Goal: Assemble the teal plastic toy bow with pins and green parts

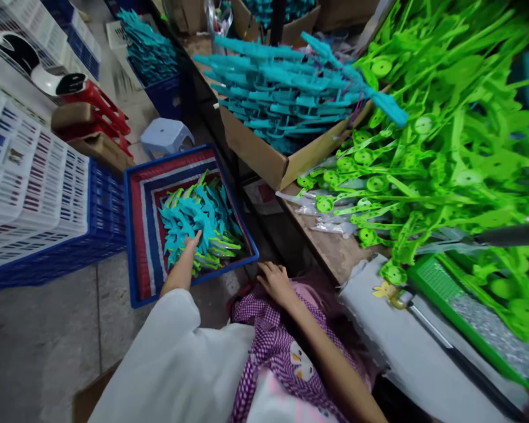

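My left hand (188,251) reaches down into a blue-rimmed bin, touching the heap of teal plastic pieces (183,214) there. Its thumb points up and to the right; the other fingers are mostly hidden among the pieces, so I cannot tell if it grips one. Lime green parts (220,247) show under and beside the teal ones. The bin (134,235) has a red, white and blue striped lining. My right hand (275,282) rests on my knee over a purple checked apron (264,314), fingers slightly bent and apart, holding nothing.
On the bench, a cardboard box (255,153) holds stacked teal pieces, beside a large pile of green parts (423,147). A green tray (476,317) of small metal bits and a black-handled tool (462,358) lie nearer. Crates (35,194) and a stool (165,136) stand left.
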`<state>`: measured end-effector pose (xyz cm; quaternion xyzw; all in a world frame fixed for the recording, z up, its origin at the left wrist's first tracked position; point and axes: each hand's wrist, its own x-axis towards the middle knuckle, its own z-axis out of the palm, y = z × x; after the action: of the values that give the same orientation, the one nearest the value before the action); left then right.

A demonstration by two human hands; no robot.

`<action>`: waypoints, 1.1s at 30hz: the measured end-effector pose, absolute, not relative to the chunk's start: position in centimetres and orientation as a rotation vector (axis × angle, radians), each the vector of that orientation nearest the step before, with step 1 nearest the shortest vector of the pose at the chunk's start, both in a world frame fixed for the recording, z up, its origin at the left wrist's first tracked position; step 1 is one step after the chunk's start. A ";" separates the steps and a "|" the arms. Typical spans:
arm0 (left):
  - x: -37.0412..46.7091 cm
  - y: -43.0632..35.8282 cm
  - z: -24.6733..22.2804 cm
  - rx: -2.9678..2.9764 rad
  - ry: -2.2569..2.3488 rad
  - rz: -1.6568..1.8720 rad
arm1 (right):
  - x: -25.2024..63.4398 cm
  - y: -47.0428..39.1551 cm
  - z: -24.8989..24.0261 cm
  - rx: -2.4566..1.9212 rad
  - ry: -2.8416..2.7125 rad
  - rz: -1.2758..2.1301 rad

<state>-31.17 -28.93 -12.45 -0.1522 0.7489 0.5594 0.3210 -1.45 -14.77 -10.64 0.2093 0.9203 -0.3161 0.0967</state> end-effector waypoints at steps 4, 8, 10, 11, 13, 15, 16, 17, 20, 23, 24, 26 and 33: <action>-32.7 -26.2 -9.9 -0.315 2.328 1.428 | 3.9 -14.6 -8.7 0.768 2.631 -1.247; -33.4 -19.8 -2.3 0.254 2.594 1.617 | 7.9 -14.1 -6.4 0.847 2.537 -1.605; -33.4 -15.6 4.0 0.822 2.713 1.788 | 8.2 -13.2 -5.3 0.917 2.567 -1.626; -33.5 -13.3 7.6 1.096 2.719 1.787 | 8.1 -12.8 -4.8 0.961 2.601 -1.600; -34.0 -8.6 14.9 1.562 2.660 1.615 | 8.1 -12.0 -4.1 1.024 2.672 -1.555; -34.4 -4.0 21.1 1.827 2.572 1.296 | 8.7 -11.8 -3.6 1.045 2.699 -1.609; -34.2 -1.9 23.5 1.788 2.603 1.200 | 9.2 -11.8 -3.6 1.048 2.690 -1.673; -33.5 0.2 25.2 1.774 2.619 1.185 | 9.7 -11.9 -3.5 1.066 2.670 -1.743; -27.7 6.0 26.6 1.990 2.432 1.285 | 10.5 -11.7 -3.4 1.212 2.601 -1.898; -19.1 10.7 23.2 2.209 2.212 1.026 | 10.4 -10.8 -2.8 1.235 2.615 -1.935; -16.8 11.8 21.7 2.183 2.253 0.818 | 10.6 -10.5 -2.7 1.223 2.651 -1.909; -13.9 13.4 18.7 2.042 2.412 0.485 | 11.6 -10.1 -2.9 1.259 2.704 -1.854; -15.4 14.0 16.3 1.994 2.532 0.607 | 19.0 -9.6 -6.0 1.519 2.462 -1.943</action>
<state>-15.42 14.03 16.28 0.6065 0.7703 0.1848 -0.0687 19.01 -9.60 -5.98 0.4296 0.6960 -0.5495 -0.1708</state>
